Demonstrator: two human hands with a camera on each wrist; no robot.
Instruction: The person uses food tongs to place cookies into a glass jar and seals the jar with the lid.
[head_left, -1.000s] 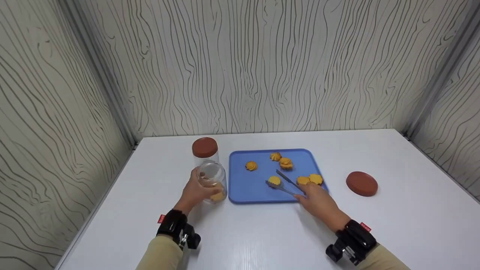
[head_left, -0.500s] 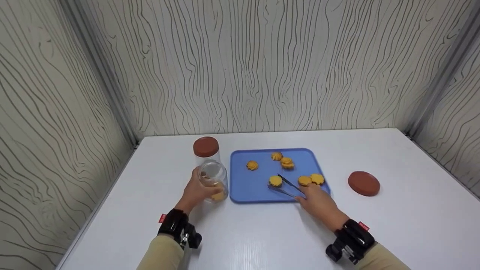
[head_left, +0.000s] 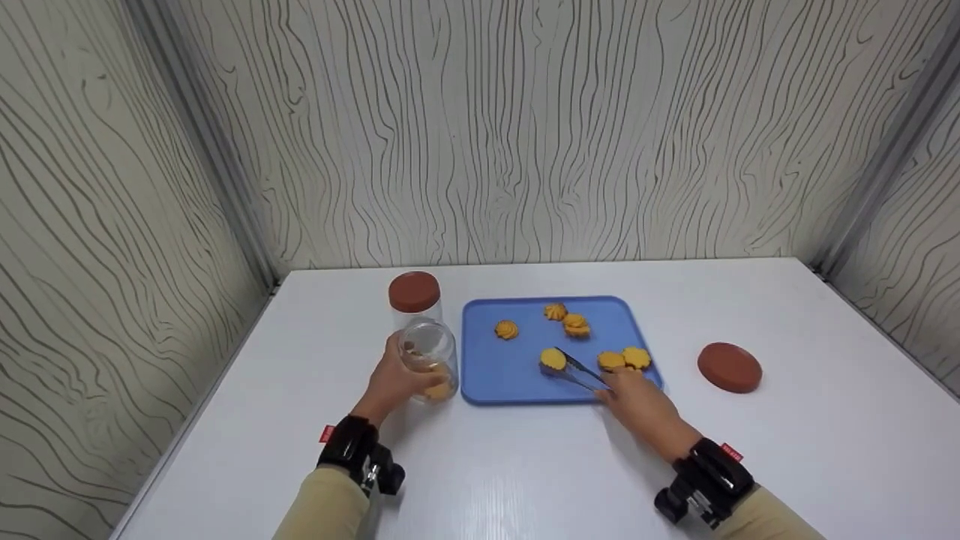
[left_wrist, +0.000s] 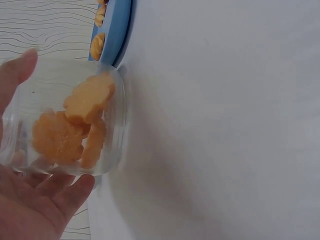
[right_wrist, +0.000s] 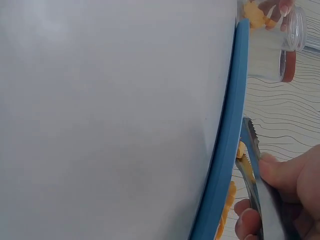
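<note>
My left hand [head_left: 394, 382] grips a clear open jar [left_wrist: 60, 75] standing just left of the blue tray [head_left: 495, 386]; several yellow cookies [left_wrist: 60, 137] lie at the jar's bottom. My right hand [head_left: 641, 409] holds metal tongs [right_wrist: 260, 185] low over the tray's front part. Between the tongs' toothed ends is a round yellow cookie [head_left: 553, 358], tilted in the head view and mostly hidden by the tray edge in the right wrist view. Beside the right hand's fingers lie two cookies [head_left: 636, 358]. Farther back on the tray are a swirl cookie [head_left: 506, 330] and a small cluster of cookies [head_left: 576, 325].
A second clear jar with a brown lid [head_left: 414, 292] stands right behind the held jar. Another brown lid [head_left: 730, 367] lies on the white table [head_left: 495, 472], right of the tray. Patterned wall panels [head_left: 495, 135] rise behind and at both sides.
The tongs have closed around the round cookie, which now sits tilted between their ends. My left hand and the jar have stayed in place, while the head view has shifted slightly.
</note>
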